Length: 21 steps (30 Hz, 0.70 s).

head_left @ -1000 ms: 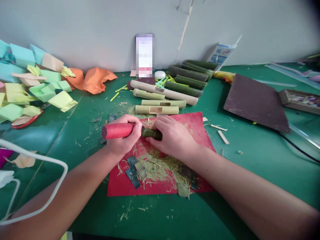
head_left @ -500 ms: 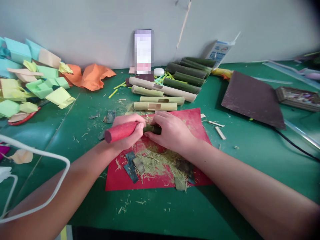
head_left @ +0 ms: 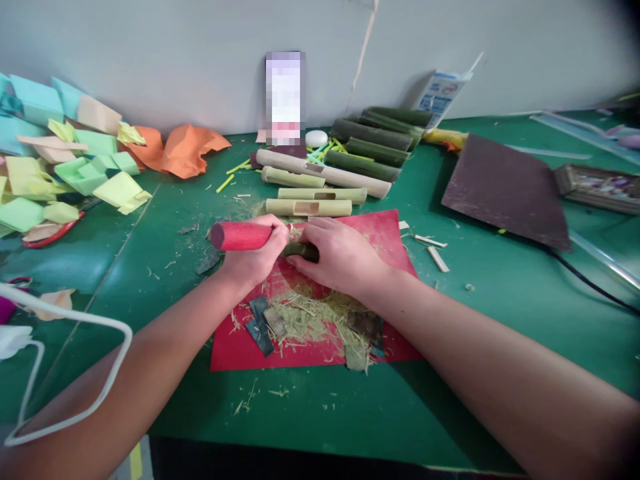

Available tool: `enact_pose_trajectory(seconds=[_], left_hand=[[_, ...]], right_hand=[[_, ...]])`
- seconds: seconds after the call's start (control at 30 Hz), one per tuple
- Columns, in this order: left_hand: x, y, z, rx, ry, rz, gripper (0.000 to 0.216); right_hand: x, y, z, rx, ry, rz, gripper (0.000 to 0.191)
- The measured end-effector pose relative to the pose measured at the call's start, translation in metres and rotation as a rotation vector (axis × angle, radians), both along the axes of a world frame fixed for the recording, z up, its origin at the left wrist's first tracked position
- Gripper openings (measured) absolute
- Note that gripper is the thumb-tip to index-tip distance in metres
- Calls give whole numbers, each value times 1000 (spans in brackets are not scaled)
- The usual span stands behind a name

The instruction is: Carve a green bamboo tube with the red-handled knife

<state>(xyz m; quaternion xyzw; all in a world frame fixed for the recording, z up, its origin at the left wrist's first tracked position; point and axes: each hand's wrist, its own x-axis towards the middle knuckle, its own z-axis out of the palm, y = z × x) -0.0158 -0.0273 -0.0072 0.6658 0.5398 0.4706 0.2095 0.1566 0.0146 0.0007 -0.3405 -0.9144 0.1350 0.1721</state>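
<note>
My left hand (head_left: 265,250) is closed around the thick red handle of a tool (head_left: 243,236); its working end is hidden behind my fingers. A short dark green bamboo tube (head_left: 303,251) lies under my right hand (head_left: 343,250), whose fingers grip it from the right. The tool's hidden end is close to the tube, but I cannot tell whether they touch. Both hands are over a red sheet (head_left: 400,267) strewn with pale bamboo shavings (head_left: 313,323). Dark flat scraps (head_left: 260,327) lie among the shavings.
Beyond the sheet lie pale bamboo tubes with cut openings (head_left: 309,207) and several dark green tubes (head_left: 363,167). A phone (head_left: 285,97) leans on the wall. Folded paper pieces (head_left: 80,177) crowd the left, near a white cable (head_left: 127,333). On the right is a brown board (head_left: 505,190).
My left hand has swung the red handle upward, away from me, so it points more level to the left. The right hand still grips the bamboo tube. The whole view has shifted slightly.
</note>
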Motion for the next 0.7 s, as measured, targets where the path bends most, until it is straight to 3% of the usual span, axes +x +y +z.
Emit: enact_pose_trajectory(seconds=[0.27,0.47,0.7], left_hand=[[1,4,1,28,-10,-31,24],[1,7,-4,25,-46,-34,23],[0,4,-6,-7,-147,-79,24]], right_hand=[[-1,-2,0,83,-94,18,19],[1,3,2,54,-90,89,16],[1,4,2,31,-36,62,16]])
